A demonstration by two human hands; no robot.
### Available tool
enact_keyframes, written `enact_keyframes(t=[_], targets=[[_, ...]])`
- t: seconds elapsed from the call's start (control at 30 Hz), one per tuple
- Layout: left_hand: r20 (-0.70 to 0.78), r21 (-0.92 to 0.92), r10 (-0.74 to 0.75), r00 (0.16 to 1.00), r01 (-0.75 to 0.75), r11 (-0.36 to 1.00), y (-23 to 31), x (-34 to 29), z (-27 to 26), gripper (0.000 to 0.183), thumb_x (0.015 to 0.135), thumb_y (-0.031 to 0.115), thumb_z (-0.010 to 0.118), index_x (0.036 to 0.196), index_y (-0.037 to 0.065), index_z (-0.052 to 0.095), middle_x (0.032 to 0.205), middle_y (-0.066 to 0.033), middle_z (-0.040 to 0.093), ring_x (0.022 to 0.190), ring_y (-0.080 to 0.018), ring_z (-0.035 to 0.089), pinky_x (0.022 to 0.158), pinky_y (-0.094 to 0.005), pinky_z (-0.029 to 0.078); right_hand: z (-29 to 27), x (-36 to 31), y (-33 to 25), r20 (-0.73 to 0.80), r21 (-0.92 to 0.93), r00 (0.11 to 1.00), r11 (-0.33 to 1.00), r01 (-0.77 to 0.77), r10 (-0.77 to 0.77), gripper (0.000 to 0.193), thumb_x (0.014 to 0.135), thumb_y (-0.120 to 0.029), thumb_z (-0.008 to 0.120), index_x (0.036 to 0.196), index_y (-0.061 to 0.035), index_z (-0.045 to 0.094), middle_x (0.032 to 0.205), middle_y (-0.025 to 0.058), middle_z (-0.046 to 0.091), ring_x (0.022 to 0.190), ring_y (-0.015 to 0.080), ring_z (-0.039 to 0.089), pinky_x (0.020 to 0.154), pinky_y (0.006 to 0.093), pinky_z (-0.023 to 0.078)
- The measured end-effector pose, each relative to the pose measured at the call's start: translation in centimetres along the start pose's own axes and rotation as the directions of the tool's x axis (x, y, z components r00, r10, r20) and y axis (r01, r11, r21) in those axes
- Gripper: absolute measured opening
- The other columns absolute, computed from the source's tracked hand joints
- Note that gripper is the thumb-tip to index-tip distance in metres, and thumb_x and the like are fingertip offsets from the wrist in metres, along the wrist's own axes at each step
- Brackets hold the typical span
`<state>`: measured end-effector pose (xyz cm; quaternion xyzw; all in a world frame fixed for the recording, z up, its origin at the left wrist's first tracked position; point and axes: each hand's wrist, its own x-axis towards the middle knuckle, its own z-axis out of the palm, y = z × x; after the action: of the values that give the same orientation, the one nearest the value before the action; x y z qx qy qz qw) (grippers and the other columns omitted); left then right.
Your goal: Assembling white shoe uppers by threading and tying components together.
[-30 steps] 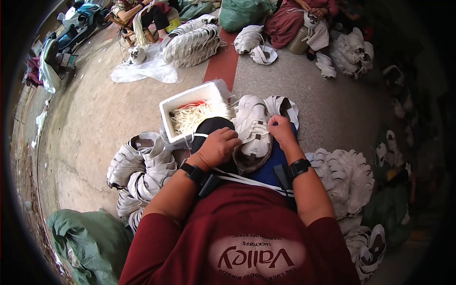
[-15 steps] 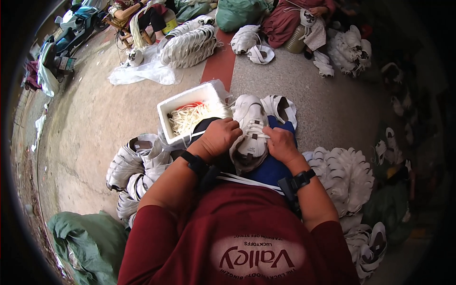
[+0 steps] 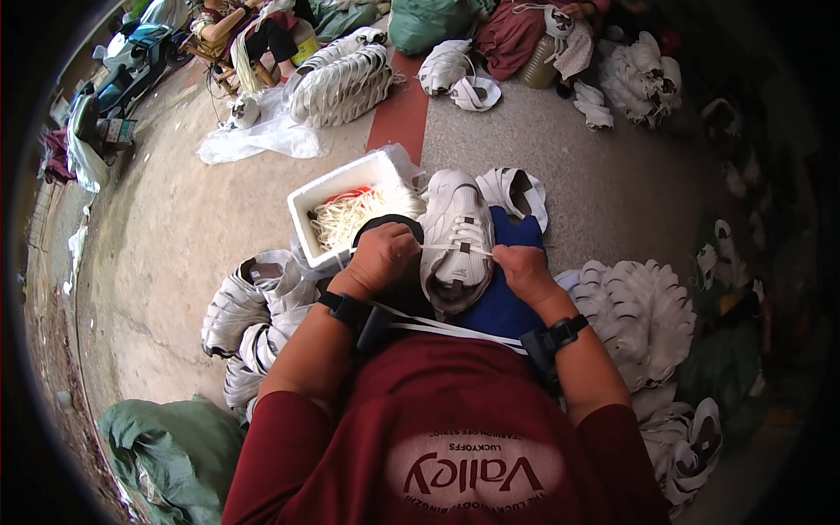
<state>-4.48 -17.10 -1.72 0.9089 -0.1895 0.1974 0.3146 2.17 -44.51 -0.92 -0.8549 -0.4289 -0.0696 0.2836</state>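
Note:
A white sneaker (image 3: pixel 454 214) rests on my lap with its toe pointing away from me. A white shoelace (image 3: pixel 462 229) criss-crosses its upper part. My left hand (image 3: pixel 383 256) is closed on one stretch of the lace to the left of the shoe. On the other side, my right hand (image 3: pixel 525 273) pinches another stretch of it. The lace runs nearly straight between both hands, across the shoe. Beyond my right hand lies a second white shoe (image 3: pixel 516 194) on blue cloth (image 3: pixel 518 229).
A white foam box (image 3: pixel 302 214) of loose laces stands ahead on the left. Stacked shoes flank me on the left (image 3: pixel 254 302) and right (image 3: pixel 632 324). A green sack (image 3: pixel 175 446) lies at lower left. Farther off sit two people among shoe piles (image 3: pixel 341 83).
Both hands have drawn apart and slightly toward me, pulling the lace out sideways across the shoe. Earlier they were closer in, at the shoe's edges.

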Motion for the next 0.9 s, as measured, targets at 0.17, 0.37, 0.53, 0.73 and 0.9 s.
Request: enact_keyframes(t=[0.17,0.37,0.53,0.73,0.9], targets=[[0.008,-0.176,-0.361,0.932,0.357,0.917,-4.5,-5.6,-2.5,0.008,0.073,0.002,0.067,0.073,0.005,0.059,0.07,-0.007,0.06,0.065,-0.0198,0.06,0.06,-0.029,0.048,-2.7,-4.1,2.2,-0.105,0.094,0.974,0.977,-0.19,0.2,0.003,0.08,-0.003,0.056,0.08,-0.0003,0.058,0.071,0.0155,0.056,0.064,0.0322,0.056,0.056,0.0341,0.044],[0.002,-0.422,-0.735,0.678,0.667,0.614,-9.2,-16.7,-5.9,0.006,0.076,0.0,0.067,0.073,0.002,0.061,0.068,-0.0007,0.063,0.063,-0.008,0.056,0.06,-0.0242,0.046,-5.7,-16.1,7.9,-0.15,0.318,0.767,0.765,-0.56,0.624,0.008,0.083,-0.005,0.056,0.082,0.003,0.059,0.064,0.0053,0.053,0.063,0.0097,0.051,0.06,0.0259,0.042],[0.105,-0.464,-0.862,0.495,0.792,0.398,-10.8,-23.6,-8.4,0.007,0.075,0.005,0.069,0.072,0.005,0.063,0.064,0.0007,0.061,0.054,-0.0046,0.05,0.05,-0.0204,0.039,-7.1,-25.1,10.5,-0.17,0.368,0.555,0.575,-0.731,0.814,0.01,0.082,-0.005,0.055,0.08,0.0036,0.06,0.059,0.0002,0.051,0.057,0.0062,0.044,0.053,0.0244,0.038],[0.18,-0.344,-0.924,0.338,0.902,0.263,-12.3,-29.9,-10.2,0.006,0.076,0.006,0.068,0.077,0.0,0.066,0.063,-0.0044,0.063,0.05,-0.0084,0.055,0.045,-0.0221,0.044,-6.2,-31.3,10.8,-0.185,0.259,0.52,0.552,-0.793,0.834,0.015,0.077,-0.01,0.059,0.077,0.0043,0.063,0.056,0.0021,0.052,0.053,0.0078,0.046,0.05,0.0258,0.038],[0.142,-0.101,-0.963,0.229,0.971,0.216,-11.7,-29.3,-10.3,0.016,0.075,0.013,0.07,0.067,0.001,0.066,0.058,-0.0027,0.062,0.047,-0.0083,0.055,0.044,-0.0231,0.043,-6.5,-34.2,11.3,-0.147,0.255,0.54,0.56,-0.788,0.828,0.013,0.074,-0.009,0.06,0.076,0.0041,0.063,0.054,0.0041,0.053,0.051,0.0099,0.049,0.049,0.0274,0.039]])
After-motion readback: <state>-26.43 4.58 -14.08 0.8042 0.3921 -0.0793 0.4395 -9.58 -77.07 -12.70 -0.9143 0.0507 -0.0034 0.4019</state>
